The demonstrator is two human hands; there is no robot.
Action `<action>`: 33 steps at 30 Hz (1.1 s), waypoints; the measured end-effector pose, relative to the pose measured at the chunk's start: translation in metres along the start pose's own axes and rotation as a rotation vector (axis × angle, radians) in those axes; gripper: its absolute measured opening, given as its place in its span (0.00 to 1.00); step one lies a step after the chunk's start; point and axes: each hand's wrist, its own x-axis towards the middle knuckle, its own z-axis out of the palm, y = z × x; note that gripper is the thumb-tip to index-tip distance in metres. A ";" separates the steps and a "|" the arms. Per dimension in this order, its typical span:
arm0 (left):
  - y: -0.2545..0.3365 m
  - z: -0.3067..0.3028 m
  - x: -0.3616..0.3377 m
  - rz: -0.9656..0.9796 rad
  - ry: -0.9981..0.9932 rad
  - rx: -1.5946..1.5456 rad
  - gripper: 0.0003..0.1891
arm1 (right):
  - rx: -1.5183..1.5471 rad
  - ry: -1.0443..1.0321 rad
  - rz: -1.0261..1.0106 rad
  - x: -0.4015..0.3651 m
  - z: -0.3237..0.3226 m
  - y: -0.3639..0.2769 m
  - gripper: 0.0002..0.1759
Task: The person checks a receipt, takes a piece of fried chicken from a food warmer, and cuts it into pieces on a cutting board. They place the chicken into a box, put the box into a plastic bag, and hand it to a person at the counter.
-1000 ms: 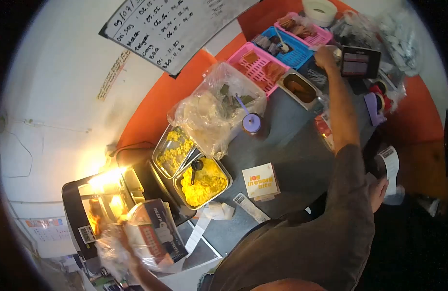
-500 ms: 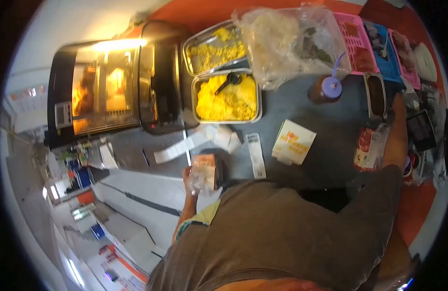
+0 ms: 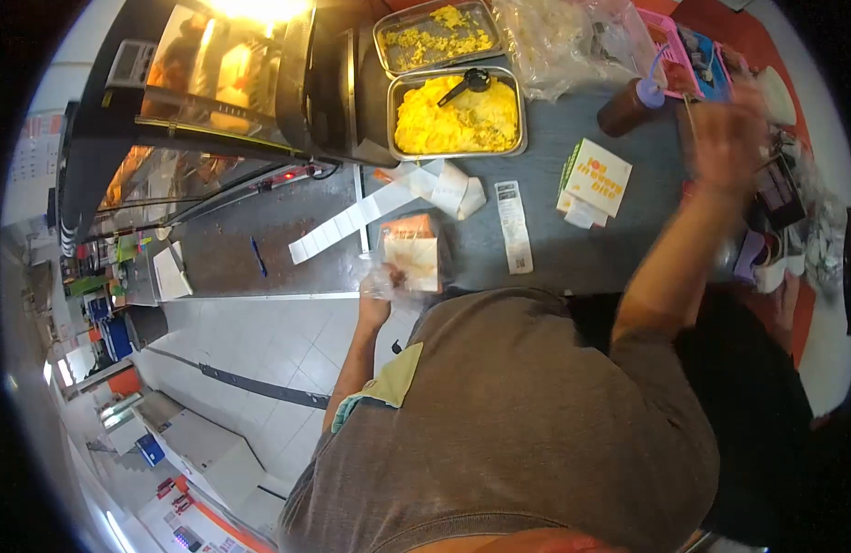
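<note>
My left hand (image 3: 377,302) is closed on the gathered edge of a clear plastic bag (image 3: 416,282) at the counter's front edge. Inside the bag is an orange and white box (image 3: 412,254). My right hand (image 3: 727,143) is raised over the right end of the counter, near the pink basket (image 3: 679,63), and smeared by motion. Its fingers cannot be made out. To its left are a brown sauce bottle (image 3: 628,111) with a purple cap and a white and green box (image 3: 598,180) printed with orange letters.
Two metal trays hold yellow food; the nearer tray (image 3: 523,143) has a black scoop (image 3: 474,83). A lit glass food warmer (image 3: 227,83) stands at left. A paper label strip (image 3: 356,221), a receipt (image 3: 514,229) and a blue pen (image 3: 258,256) lie on the counter.
My right hand has come up and left from the items at the far right, with the elbow bent. The left hand still grips the bag. The whole view has shifted.
</note>
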 end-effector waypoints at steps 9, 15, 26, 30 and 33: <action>0.039 -0.023 0.025 0.913 0.033 0.836 0.13 | -0.658 -0.142 1.177 -0.076 0.149 0.367 0.09; 0.014 -0.037 0.031 0.144 -0.278 0.502 0.08 | -0.762 -0.164 1.251 -0.092 0.146 0.353 0.10; 0.024 -0.020 0.020 -0.682 -0.326 -0.438 0.18 | -1.220 0.053 0.071 -0.178 0.184 0.386 0.13; 0.028 -0.027 0.021 -0.733 -0.353 -0.488 0.17 | -1.149 -0.064 0.063 -0.172 0.166 0.391 0.11; 0.022 -0.026 0.022 -0.696 -0.399 -0.489 0.17 | -1.152 -0.110 0.019 -0.167 0.180 0.379 0.07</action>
